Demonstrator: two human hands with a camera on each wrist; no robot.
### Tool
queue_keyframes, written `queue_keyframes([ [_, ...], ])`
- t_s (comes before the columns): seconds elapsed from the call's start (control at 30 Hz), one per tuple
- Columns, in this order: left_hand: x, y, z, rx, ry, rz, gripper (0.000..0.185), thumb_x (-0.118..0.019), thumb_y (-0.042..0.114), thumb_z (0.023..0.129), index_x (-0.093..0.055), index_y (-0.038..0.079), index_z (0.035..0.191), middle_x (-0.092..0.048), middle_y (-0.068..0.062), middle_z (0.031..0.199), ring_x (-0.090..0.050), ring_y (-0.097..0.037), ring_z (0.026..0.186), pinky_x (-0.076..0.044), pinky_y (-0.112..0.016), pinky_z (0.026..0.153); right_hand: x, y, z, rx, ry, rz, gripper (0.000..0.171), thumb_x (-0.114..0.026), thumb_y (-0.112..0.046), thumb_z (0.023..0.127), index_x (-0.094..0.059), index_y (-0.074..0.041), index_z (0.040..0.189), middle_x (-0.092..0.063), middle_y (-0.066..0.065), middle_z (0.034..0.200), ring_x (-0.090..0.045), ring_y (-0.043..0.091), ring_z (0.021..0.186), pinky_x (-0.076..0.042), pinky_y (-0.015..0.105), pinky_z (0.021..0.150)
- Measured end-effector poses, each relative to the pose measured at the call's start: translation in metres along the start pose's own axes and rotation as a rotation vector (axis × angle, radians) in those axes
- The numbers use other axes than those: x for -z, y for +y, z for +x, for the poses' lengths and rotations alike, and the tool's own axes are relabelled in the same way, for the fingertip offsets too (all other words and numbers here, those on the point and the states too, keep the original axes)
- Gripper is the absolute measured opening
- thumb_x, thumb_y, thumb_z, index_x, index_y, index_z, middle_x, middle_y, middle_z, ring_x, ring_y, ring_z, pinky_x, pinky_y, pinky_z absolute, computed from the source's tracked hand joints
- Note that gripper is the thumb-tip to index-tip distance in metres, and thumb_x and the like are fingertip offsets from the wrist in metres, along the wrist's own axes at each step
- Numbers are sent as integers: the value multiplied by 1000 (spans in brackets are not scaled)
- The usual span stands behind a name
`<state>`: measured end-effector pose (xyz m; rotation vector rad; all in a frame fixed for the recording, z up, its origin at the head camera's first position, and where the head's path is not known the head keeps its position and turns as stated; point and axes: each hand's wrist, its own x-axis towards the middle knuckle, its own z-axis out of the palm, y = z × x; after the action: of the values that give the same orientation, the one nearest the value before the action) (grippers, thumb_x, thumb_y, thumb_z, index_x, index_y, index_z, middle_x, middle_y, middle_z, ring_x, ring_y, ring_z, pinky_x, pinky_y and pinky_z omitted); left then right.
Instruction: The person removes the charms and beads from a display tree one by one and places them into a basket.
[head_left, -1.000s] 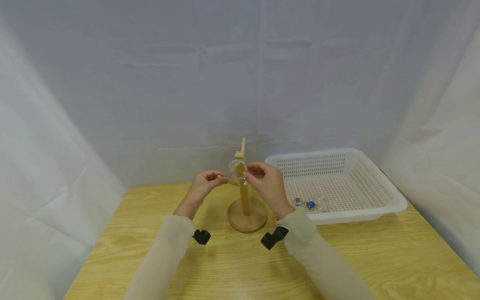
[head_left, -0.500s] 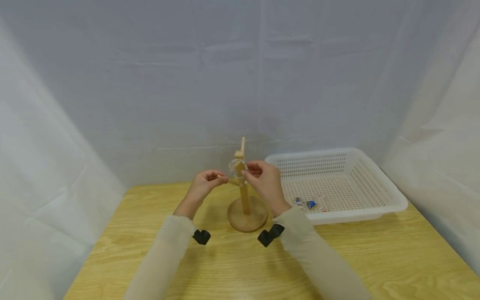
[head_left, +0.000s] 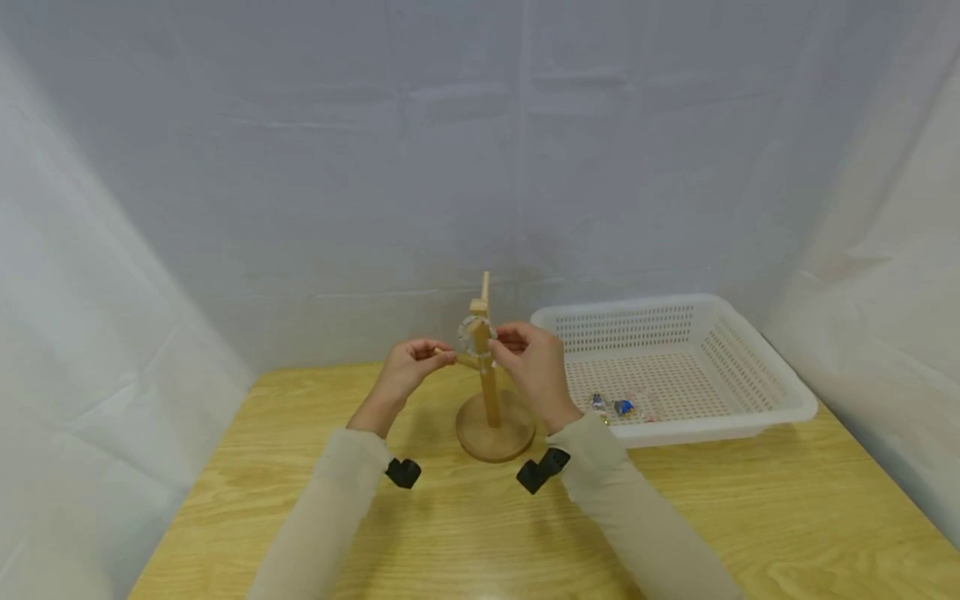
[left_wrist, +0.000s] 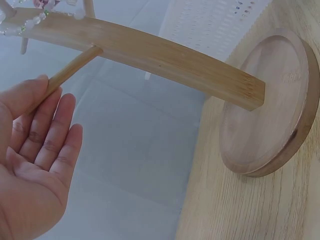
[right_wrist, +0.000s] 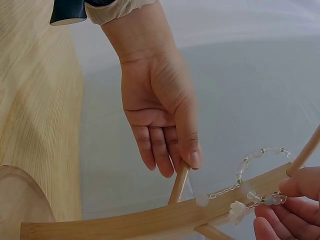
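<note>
While our left hand pinches the tip of a peg on the wooden stand, thumb and fingers curled on it, our right hand grips a bracelet of pale beads at the stand's post, just above that peg. In the right wrist view the bracelet loops over the post, a short chain and a white flower bead lying against the wood, and our right fingertips pinch the beaded part beside it. In the left wrist view the left palm faces the camera with the fingers nearly straight, and the peg runs from the post to the fingertips. The stand's round base sits on the surface, between our two forearms. To the right of the stand, near but apart from it, a white basket rests on the surface; a few small pieces, one of them blue, lie on its floor near the front wall. A black camera mount shows at each wrist. White cloth hangs behind and at both sides of the surface.
</note>
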<state>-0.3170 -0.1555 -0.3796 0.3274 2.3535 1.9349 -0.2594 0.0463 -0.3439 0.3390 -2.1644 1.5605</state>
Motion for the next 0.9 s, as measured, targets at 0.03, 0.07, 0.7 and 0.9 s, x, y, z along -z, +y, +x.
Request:
queue_keyframes([
  [0.03, 0, 0, 0, 1, -2, 0, 30, -66, 14, 90, -64, -8, 109, -68, 7, 82, -62, -18, 93, -43, -40, 99, 0, 0, 0, 2, -2, 9, 14, -69, -8, 85, -70, 1, 96, -70, 13, 89, -68, 22, 78, -56, 29, 67],
  [0.07, 0, 0, 0, 2, -3, 0, 30, -66, 14, 90, -64, -8, 110, -68, 7, 82, -62, -18, 93, -43, -40, 99, 1, 0, 0, 1, -6, 19, 14, -69, -7, 85, -70, 1, 96, -70, 13, 89, -67, 23, 78, -56, 29, 68],
  [0.7, -1, 1, 1, 19, -1, -30, 24, -64, 11, 90, -65, -7, 106, -68, 7, 79, -62, -11, 86, -42, -43, 100, 7, -4, -4, -111, -69, 155, 15, -72, -12, 85, -71, -1, 95, -69, 13, 88, -65, 20, 76, -54, 29, 68],
  [0.9, -1, 4, -1, 12, 4, -5, 24, -66, 14, 90, -67, -5, 104, -69, 6, 81, -62, -19, 92, -43, -42, 99, 10, -8, -5, -126, -91, 199, 18, -72, -13, 85, -71, 0, 97, -69, 15, 91, -65, 21, 79, -53, 27, 70],
])
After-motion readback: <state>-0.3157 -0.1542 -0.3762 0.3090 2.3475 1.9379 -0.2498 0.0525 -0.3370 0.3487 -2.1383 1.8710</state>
